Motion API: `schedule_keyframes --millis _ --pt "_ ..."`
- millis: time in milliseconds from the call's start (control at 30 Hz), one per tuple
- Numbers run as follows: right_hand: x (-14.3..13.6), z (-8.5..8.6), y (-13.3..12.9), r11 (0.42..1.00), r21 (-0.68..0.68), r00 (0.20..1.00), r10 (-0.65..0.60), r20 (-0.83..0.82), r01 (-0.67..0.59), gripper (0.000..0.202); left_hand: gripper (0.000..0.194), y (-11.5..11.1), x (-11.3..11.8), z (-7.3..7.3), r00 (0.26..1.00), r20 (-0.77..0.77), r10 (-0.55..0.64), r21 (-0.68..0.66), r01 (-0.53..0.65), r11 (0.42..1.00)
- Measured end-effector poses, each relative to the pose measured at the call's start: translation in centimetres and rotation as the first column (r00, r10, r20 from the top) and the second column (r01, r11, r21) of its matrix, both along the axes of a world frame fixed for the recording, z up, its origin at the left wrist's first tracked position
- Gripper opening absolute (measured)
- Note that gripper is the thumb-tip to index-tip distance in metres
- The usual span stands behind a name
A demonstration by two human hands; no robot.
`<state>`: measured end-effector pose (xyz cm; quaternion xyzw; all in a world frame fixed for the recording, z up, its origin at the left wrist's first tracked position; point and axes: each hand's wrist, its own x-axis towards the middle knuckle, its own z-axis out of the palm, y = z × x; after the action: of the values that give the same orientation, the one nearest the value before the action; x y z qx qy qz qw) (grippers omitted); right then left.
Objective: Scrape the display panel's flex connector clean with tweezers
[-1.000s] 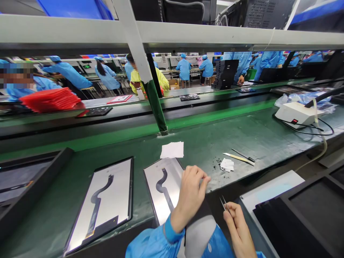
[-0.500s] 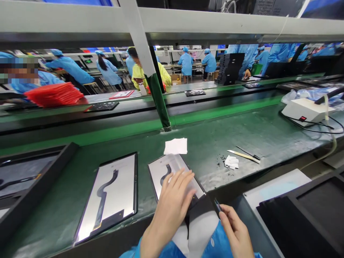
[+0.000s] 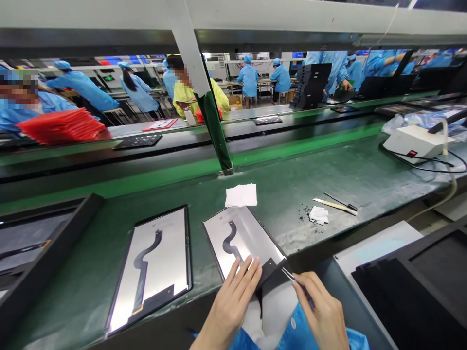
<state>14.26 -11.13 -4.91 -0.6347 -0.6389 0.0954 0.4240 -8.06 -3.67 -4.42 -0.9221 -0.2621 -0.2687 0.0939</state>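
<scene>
My left hand (image 3: 239, 291) lies with outstretched fingers on the lower part of a display panel (image 3: 251, 228). This panel has a silvery back, a curved dark flex cable (image 3: 229, 240) and a dark strip along its near edge, which reaches past the bench's front edge. In my right hand (image 3: 321, 304) are slim metal tweezers (image 3: 289, 275), their two tips pointing at the panel's near right corner. Whether the tips touch the panel I cannot tell. A second display panel (image 3: 160, 257) with a similar cable lies to the left.
A white paper sheet (image 3: 241, 195) lies behind the panel. To the right are a crumpled white wipe (image 3: 318, 215), dark crumbs and a pale stick-like tool (image 3: 335, 206). A black tray (image 3: 76, 238) stands at left, a white device (image 3: 416, 146) at right. Co-workers sit beyond the line.
My left hand has slid down the panel towards its near edge, uncovering more of the cable. My right hand has turned, and the tweezers now point up-left with both tips showing.
</scene>
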Motion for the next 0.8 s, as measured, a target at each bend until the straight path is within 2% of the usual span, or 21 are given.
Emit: schedule_keyframes --millis 200,600,800 --pt "-0.3 0.0 -0.1 0.997 -0.071 0.998 -0.035 0.044 0.038 0.024 0.058 -0.2 0.2 0.1 0.999 0.045 -0.002 -0.023 0.003 1.0" --pt "-0.6 0.3 0.1 0.997 -0.062 0.991 -0.046 0.128 0.055 0.022 0.056 -0.4 0.4 0.3 0.998 0.061 0.009 -0.045 -0.006 0.999" --pt "-0.7 1.2 0.4 0.996 -0.081 0.987 -0.035 0.16 0.048 0.03 0.059 -0.4 0.4 0.3 0.998 0.055 0.007 -0.044 -0.005 0.999"
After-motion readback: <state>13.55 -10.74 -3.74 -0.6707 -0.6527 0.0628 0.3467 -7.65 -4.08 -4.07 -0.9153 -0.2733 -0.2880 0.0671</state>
